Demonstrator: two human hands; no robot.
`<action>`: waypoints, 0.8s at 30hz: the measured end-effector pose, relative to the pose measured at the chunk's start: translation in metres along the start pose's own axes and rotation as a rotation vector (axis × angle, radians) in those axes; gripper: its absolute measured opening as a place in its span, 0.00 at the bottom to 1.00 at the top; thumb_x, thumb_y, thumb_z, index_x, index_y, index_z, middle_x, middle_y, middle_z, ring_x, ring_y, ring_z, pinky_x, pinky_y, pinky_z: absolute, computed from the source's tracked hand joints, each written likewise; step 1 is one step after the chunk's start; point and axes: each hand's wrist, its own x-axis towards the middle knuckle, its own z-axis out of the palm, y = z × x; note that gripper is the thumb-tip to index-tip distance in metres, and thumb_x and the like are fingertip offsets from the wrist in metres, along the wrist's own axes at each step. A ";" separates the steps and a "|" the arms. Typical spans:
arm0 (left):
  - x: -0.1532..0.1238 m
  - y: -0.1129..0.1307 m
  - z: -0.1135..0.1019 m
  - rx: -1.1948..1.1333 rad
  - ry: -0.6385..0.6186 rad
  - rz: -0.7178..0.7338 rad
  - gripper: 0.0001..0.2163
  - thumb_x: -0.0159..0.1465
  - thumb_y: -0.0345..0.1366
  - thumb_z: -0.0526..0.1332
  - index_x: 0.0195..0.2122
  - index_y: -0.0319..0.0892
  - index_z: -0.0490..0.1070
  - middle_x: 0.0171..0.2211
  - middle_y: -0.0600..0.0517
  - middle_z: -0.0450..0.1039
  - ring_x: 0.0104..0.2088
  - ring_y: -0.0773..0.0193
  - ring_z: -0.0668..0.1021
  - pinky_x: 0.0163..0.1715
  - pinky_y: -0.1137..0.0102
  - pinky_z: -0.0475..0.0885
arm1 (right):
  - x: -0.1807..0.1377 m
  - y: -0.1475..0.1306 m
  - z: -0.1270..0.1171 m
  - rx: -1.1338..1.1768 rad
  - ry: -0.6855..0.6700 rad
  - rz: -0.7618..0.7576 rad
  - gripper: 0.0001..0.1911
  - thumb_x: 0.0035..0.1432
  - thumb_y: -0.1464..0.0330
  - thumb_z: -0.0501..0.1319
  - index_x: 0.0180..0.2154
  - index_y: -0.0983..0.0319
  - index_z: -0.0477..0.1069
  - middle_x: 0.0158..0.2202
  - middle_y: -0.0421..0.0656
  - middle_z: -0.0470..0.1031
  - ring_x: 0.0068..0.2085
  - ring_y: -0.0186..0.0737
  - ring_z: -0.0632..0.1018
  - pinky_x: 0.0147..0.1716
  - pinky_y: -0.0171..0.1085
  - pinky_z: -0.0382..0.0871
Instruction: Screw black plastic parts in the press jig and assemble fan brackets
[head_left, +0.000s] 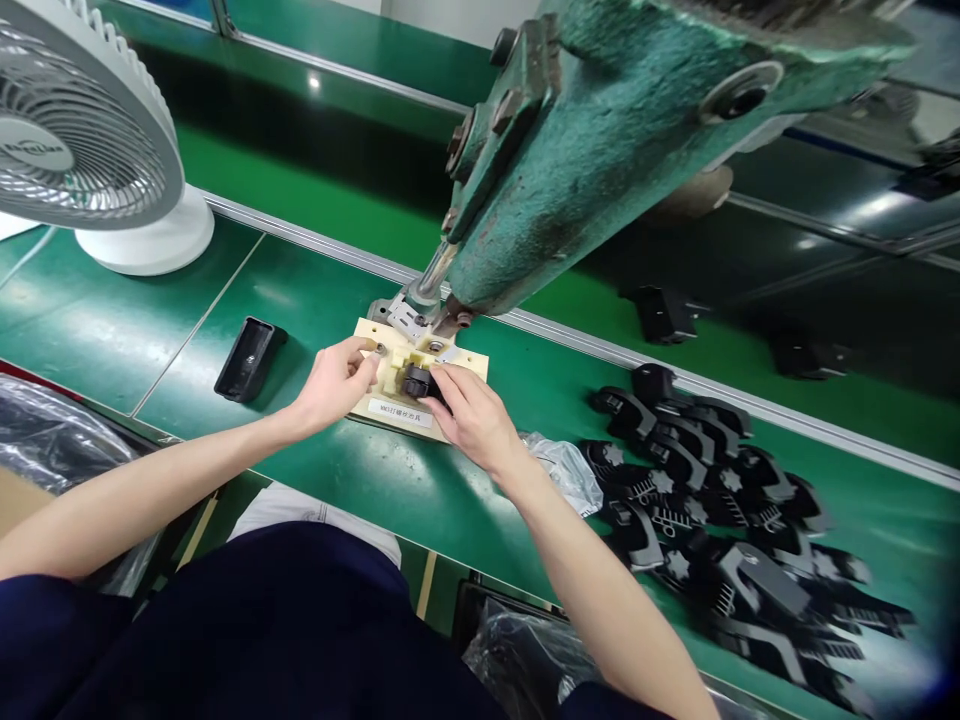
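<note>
Seating step, I judge. Right hand (469,415) fingers pinch the black part (415,380) on the cream jig (469,362), under the press ram (427,285). Left hand (335,385) fingertips are narrow at the metal ring (380,349) left of the part; grip unclear. The next move calls for the part flat and the fingers clear.

The jig plate (390,398) lies on the bench (112,320) under the nose of the press (600,150). A small part (415,380) sits on the plate between the 2 hands, left hand (337,385) and right hand (469,415). Left of the plate lies a tray (250,358), with a fan (82,130) behind it. To the right lies a heap of parts (720,520), and a bag (562,465) is between the heap and the plate.
</note>
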 end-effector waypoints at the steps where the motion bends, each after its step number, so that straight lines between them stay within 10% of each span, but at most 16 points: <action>1: 0.000 -0.005 -0.004 0.053 0.036 0.074 0.08 0.58 0.36 0.61 0.37 0.39 0.72 0.22 0.54 0.73 0.24 0.66 0.75 0.28 0.72 0.70 | 0.004 0.001 0.000 0.000 -0.040 0.017 0.18 0.65 0.66 0.53 0.53 0.67 0.66 0.42 0.55 0.73 0.43 0.51 0.75 0.42 0.49 0.76; 9: -0.020 -0.042 0.002 0.201 0.093 0.323 0.07 0.58 0.32 0.58 0.36 0.41 0.74 0.31 0.49 0.75 0.32 0.62 0.76 0.36 0.68 0.72 | 0.015 -0.006 0.003 -0.136 -0.167 0.186 0.18 0.62 0.63 0.58 0.51 0.62 0.69 0.43 0.55 0.71 0.44 0.56 0.73 0.42 0.53 0.73; 16: -0.019 -0.054 0.009 0.270 0.033 0.464 0.18 0.59 0.32 0.57 0.51 0.39 0.67 0.50 0.41 0.71 0.53 0.54 0.72 0.55 0.60 0.66 | -0.047 -0.022 0.000 0.122 0.323 0.679 0.23 0.64 0.58 0.53 0.57 0.61 0.63 0.54 0.54 0.67 0.56 0.52 0.69 0.54 0.56 0.67; 24: 0.016 -0.043 0.036 0.303 -0.088 0.462 0.30 0.58 0.41 0.62 0.59 0.35 0.56 0.59 0.35 0.61 0.62 0.44 0.62 0.61 0.50 0.57 | -0.066 -0.033 0.056 0.457 0.464 1.067 0.29 0.63 0.55 0.50 0.56 0.71 0.64 0.55 0.59 0.69 0.54 0.50 0.73 0.53 0.51 0.69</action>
